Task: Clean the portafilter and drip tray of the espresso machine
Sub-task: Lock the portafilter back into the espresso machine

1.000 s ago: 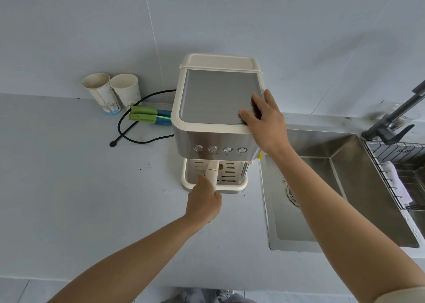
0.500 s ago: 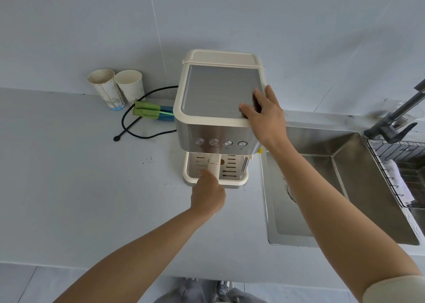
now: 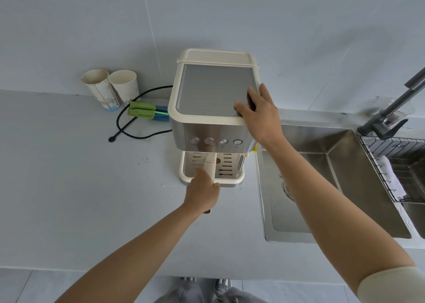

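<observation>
The portafilter (image 3: 210,162) is sitting locked under the brew head of the espresso machine (image 3: 215,109), its cream handle sticking out toward the person above the drip tray (image 3: 230,178), which is seated at the machine's base on the table (image 3: 69,187). The left hand (image 3: 202,193) is wrapping its fingers (image 3: 216,185) closed around the outer end of that handle; the right hand (image 3: 258,114) is lying flat, fingers spread and gripping nothing, on the front right corner of the machine's top. This is looking like the unlocking step. To do it well, the right hand should be bearing down firmly so the light body is not skidding or tipping, while the left is swinging the handle sideways in a level arc, not yanking outward, then lowering the basket clear before carrying it to the sink (image 3: 322,187) just beside the machine. Spent grounds may be dropping, so keeping it level matters. Two paper cups (image 3: 110,89), a black cord (image 3: 128,128) and a green brush (image 3: 142,110) are lying well clear at left.
</observation>
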The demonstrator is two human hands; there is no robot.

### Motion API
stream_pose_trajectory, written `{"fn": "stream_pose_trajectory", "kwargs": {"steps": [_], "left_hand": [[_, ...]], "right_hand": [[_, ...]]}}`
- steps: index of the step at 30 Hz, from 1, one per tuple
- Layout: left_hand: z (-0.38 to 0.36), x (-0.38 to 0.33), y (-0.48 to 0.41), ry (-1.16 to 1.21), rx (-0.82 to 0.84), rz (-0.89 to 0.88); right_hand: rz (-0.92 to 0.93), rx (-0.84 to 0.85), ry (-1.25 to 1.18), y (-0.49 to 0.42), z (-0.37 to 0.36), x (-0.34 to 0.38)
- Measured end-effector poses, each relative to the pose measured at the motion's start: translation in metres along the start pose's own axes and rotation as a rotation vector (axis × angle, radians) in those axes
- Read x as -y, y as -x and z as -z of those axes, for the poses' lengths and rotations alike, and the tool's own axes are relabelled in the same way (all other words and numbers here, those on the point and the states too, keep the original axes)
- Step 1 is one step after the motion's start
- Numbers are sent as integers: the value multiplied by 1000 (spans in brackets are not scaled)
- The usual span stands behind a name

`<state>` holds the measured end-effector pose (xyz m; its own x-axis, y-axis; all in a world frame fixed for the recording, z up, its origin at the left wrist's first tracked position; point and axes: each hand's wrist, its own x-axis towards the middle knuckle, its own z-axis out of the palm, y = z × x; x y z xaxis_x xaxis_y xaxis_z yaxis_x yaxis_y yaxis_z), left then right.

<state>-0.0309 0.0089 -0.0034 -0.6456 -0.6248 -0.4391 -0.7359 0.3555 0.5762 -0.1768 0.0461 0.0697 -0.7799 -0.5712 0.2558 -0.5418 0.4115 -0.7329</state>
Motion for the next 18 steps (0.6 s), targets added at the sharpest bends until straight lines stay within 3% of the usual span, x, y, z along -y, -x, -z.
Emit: {"fn": "stream_pose_trajectory", "kwargs": {"steps": [6,13,18], "left_hand": [[3,8,-7,124,79,-18],[25,24,-16,414,174,-47],[41,54,-37,490,66,-20]], "right_hand": [[-27,26,-57,-2,3,-1],[-206,131,-372,-1,17,1],[-259,38,-452,2,38,-12]]}}
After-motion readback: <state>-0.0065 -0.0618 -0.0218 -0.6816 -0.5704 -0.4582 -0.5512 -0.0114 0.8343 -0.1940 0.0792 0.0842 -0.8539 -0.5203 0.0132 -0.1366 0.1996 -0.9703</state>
